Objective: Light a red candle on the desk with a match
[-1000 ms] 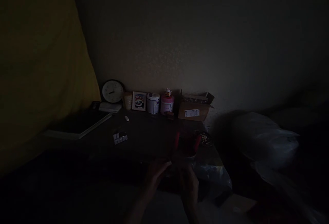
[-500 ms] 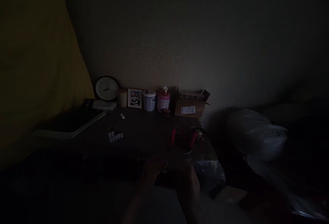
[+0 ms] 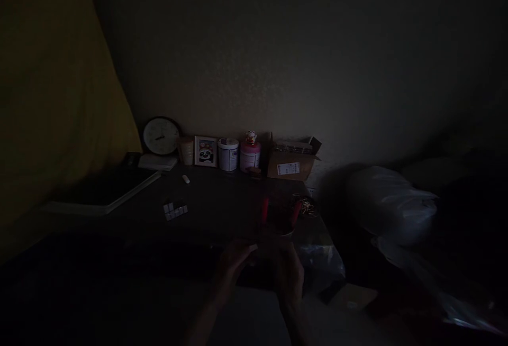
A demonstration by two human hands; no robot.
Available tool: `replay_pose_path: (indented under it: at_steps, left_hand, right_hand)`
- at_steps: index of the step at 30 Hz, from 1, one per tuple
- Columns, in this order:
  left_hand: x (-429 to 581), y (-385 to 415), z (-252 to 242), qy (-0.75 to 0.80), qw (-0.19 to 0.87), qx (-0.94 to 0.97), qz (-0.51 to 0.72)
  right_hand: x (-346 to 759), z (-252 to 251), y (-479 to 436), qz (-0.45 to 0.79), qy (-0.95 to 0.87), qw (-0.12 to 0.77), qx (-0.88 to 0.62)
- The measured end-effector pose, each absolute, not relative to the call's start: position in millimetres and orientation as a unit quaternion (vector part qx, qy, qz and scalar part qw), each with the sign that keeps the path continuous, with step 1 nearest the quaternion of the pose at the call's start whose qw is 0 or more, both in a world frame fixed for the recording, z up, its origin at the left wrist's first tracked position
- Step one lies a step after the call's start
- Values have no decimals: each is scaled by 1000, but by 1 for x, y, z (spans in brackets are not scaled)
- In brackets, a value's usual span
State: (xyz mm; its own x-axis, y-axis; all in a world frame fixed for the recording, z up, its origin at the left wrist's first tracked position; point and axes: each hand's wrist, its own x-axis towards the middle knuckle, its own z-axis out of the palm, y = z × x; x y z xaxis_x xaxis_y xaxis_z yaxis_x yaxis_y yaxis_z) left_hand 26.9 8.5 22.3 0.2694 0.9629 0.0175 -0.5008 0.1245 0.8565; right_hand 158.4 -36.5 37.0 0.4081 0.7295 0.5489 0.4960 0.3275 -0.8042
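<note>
In the dim head view, my left hand is at the near edge of the dark table, fingers drawn together. A small pale patch shows at its fingertips; whether it is a thing or a nail I cannot tell. Close beside it, my right hand is curled, its fingers pointing forward and mostly lost in shadow. What lies between the hands is too dark to name. Just beyond them stand two red candle-like sticks, the left red stick and the right red stick. A round dish of matchstick-like pieces sits to their right.
Along the wall stand a round clock, a panda picture frame, a white tub, a pink-lidded tub and an open cardboard box. Pale blocks lie left. A plastic bag bulges at right.
My hands stay close together at the table edge, and the left one shows more clearly with a pale patch at its fingertips. The whole view has shifted slightly.
</note>
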Motion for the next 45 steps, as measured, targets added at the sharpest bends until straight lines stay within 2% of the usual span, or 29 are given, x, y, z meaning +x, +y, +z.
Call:
replay_pose_path:
  at_steps: [5,10,13,17,20,25,34,45]
  left_hand:
    - [27,10,20,297,674,414,535]
    - [29,21,13,343,681,386,520]
    - [30,19,12,317,691,384,525]
    - [27,11,19,286,700,375,536]
    - [24,7,26,295,704,360,536]
    - [18,9,26,266,720,334,547]
    - [3,20,25,285,684,344,577]
    - [-9,40,14,345,624,400,576]
  right_hand:
    - [150,40,-40,67,-591,581,-555]
    - [152,42,-47,-27,-629,564,-534]
    - [158,31,-39,-16,-656,526,-541]
    - [172,16,-23,69,-550,550,-625]
    - [179,14,-20,89,-499,569,-648]
    - [178,19,-21,65,-477,615,-625]
    - [180,28,-25,26,-489,601,-631]
    - [184,21,-22,44,-473,600,-643]
